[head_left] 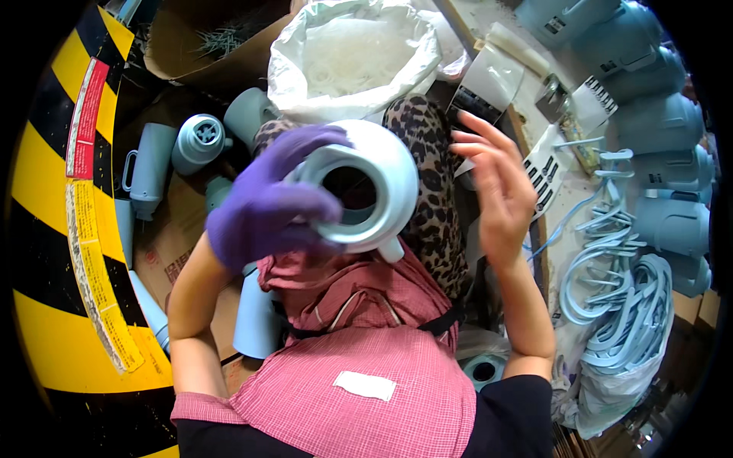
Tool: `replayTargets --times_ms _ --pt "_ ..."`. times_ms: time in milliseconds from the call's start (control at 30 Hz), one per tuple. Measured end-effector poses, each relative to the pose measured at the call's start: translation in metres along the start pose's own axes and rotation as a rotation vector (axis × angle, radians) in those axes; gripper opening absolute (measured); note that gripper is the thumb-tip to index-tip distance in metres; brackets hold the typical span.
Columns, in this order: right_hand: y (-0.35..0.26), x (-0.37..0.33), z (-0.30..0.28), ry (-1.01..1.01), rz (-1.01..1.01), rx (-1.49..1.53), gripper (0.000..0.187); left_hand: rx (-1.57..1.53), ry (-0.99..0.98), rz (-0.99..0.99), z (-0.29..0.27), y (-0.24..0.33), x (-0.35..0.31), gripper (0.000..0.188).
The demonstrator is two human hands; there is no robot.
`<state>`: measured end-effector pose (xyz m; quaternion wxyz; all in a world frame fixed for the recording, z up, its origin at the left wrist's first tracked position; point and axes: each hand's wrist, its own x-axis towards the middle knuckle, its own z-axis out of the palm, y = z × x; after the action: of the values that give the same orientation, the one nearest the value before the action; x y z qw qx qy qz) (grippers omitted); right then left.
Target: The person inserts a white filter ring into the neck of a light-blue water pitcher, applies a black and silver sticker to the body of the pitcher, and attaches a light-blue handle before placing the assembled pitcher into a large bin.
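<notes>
The pale blue jug body is held up over the patterned trousers, its round opening turned toward the camera. To hold it well, the grip is best kept on the outer wall and collar, with fingertips off the inner edge; a body this wide and smooth would probably twist easily under one hand, so a second hand opposite would likely steady it.

The jug body lies against the left hand, which wears a purple glove and grasps it from its left side; blur hides how firmly. The right hand is bare, grasps nothing and has its fingers loosely extended, apart from the jug body on its right.

Just beyond the jug body stands a white sack. Farther to the jug body's right is the desk, carrying coiled light-blue strips; well to its left lies a handled blue jug.
</notes>
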<state>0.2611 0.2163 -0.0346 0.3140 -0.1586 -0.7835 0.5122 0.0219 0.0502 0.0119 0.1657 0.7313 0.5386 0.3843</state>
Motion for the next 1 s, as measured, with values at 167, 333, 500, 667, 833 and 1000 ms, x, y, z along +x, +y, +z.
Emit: replayTargets --times_ms 167,333,500,667,833,1000 --pt "0.119 -0.002 -0.048 0.393 0.663 0.052 0.026 -0.304 0.328 0.024 -0.059 0.007 -0.018 0.034" --pt "0.228 0.009 -0.035 0.513 0.316 -0.011 0.034 -0.341 0.556 -0.226 -0.081 -0.078 -0.016 0.027" --pt "0.206 0.032 -0.055 0.683 0.057 -0.161 0.030 -1.085 0.191 -0.787 -0.003 -0.175 -0.005 0.035" --pt "0.183 0.054 -0.070 0.671 0.196 -0.125 0.022 -0.189 0.060 -0.299 0.024 -0.215 0.022 0.042" --pt "0.204 0.053 -0.076 0.721 0.251 -0.165 0.015 -0.293 0.665 -0.469 0.044 -0.188 -0.006 0.040" --pt "0.163 0.039 -0.064 0.646 0.167 -0.076 0.013 -0.005 0.759 -0.364 0.091 -0.108 -0.083 0.034"
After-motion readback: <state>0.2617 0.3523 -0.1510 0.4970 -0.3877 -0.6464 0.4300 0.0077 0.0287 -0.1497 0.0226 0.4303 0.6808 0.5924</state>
